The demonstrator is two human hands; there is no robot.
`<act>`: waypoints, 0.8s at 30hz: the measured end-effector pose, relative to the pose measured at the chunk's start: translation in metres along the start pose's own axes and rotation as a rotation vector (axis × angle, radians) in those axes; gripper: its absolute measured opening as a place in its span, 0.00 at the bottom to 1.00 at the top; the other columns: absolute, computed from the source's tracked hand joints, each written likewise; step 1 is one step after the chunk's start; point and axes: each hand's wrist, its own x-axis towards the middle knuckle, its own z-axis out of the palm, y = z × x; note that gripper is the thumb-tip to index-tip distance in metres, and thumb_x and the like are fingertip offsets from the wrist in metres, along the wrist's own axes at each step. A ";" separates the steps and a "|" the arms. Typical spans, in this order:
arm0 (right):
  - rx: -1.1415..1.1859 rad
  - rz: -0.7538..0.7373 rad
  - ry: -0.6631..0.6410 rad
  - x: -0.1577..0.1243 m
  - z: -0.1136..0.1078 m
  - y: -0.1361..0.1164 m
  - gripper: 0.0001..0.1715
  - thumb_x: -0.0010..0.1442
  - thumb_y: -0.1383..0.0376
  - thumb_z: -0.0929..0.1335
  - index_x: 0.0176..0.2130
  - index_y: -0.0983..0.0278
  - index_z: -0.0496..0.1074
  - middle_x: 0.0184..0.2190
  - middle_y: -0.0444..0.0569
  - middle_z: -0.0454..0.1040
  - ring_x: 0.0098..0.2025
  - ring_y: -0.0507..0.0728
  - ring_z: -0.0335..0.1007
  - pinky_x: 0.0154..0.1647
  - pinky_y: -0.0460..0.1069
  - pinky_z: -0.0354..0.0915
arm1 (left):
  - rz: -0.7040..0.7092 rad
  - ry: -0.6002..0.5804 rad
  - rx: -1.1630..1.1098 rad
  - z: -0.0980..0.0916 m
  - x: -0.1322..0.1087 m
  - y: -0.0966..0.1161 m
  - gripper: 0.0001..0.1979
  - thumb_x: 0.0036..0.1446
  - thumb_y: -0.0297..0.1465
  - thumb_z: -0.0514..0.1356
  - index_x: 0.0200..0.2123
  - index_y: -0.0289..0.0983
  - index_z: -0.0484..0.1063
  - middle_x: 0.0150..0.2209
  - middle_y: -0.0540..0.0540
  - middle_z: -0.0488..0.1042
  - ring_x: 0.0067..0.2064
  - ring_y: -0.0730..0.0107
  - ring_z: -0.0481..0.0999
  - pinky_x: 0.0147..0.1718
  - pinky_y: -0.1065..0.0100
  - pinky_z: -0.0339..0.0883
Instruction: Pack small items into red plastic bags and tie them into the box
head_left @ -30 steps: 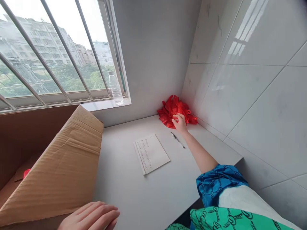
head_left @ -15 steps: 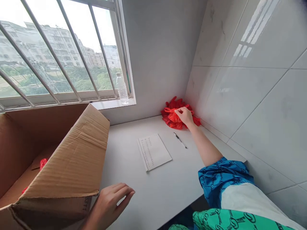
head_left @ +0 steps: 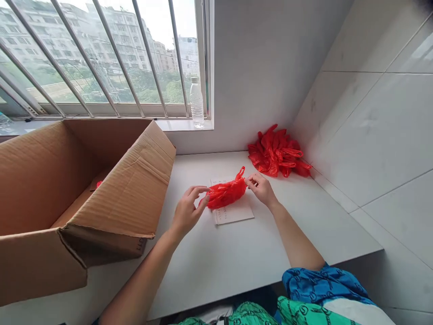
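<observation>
A crumpled red plastic bag (head_left: pixel 226 193) is stretched between my hands, just above a sheet of printed paper (head_left: pixel 235 212). My left hand (head_left: pixel 187 212) pinches the bag's left end, and my right hand (head_left: pixel 262 189) grips its right end. A heap of similar red plastic bags (head_left: pixel 277 153) lies in the corner of the white counter (head_left: pixel 237 266), just beyond my right hand. The bag and my hands cover much of the paper. No pen shows.
A large open cardboard box (head_left: pixel 115 189) stands at the counter's left, with a small red item (head_left: pixel 99 183) inside. A plastic water bottle (head_left: pixel 196 103) stands on the barred window's sill. Tiled walls rise at the right.
My right hand has taken one red bag from the heap. My left hand has left the box and joined it, and the bag now lies over the paper. The view has tilted up.
</observation>
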 end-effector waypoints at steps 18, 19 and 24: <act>-0.252 -0.025 -0.015 -0.022 0.034 -0.032 0.20 0.66 0.51 0.65 0.51 0.58 0.71 0.43 0.49 0.74 0.29 0.53 0.69 0.30 0.48 0.63 | 0.097 0.014 0.335 0.057 0.015 -0.013 0.16 0.67 0.38 0.55 0.55 0.46 0.72 0.48 0.46 0.77 0.47 0.61 0.74 0.48 0.59 0.60; -0.271 -0.041 -0.049 -0.023 0.037 -0.035 0.17 0.67 0.53 0.65 0.49 0.58 0.73 0.43 0.49 0.73 0.30 0.53 0.69 0.30 0.48 0.63 | 0.110 -0.014 0.344 0.060 0.014 -0.012 0.14 0.67 0.37 0.55 0.53 0.47 0.73 0.46 0.46 0.78 0.46 0.61 0.74 0.47 0.59 0.60; -0.054 -0.044 -0.044 -0.022 0.029 -0.034 0.11 0.66 0.58 0.66 0.36 0.59 0.74 0.35 0.46 0.71 0.30 0.52 0.67 0.32 0.48 0.64 | 0.062 0.076 0.282 0.050 0.016 -0.020 0.10 0.67 0.32 0.54 0.38 0.43 0.76 0.35 0.49 0.78 0.38 0.66 0.74 0.44 0.60 0.60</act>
